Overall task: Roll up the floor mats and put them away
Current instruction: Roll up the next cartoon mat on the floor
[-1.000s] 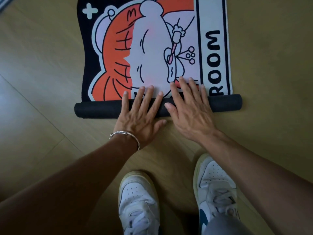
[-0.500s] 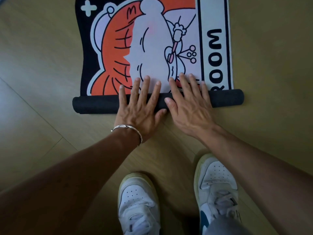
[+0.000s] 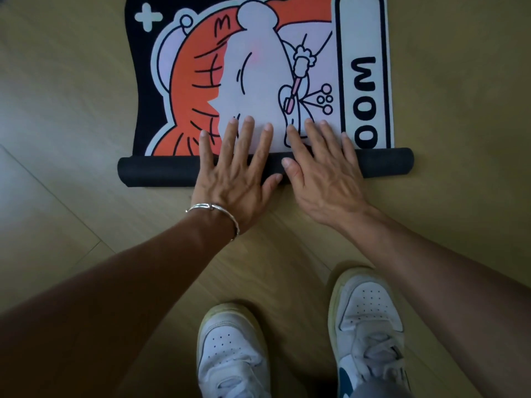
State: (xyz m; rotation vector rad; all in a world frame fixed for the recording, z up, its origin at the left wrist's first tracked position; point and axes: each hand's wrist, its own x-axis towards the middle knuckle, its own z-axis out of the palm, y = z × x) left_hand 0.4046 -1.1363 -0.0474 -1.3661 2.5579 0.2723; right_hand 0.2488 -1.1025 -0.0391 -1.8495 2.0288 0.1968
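Grips (image 3: 234, 179) (image 3: 323, 173) flat on "OOM" mat (image 3: 253, 81)

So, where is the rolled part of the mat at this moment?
In the head view, the dark roll lies across the floor, under the left hand and right hand, ahead of the white shoes.

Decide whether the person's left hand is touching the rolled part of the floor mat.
Touching. The head view shows the left hand lying flat across the dark roll, straight fingers reaching over it, no gap.
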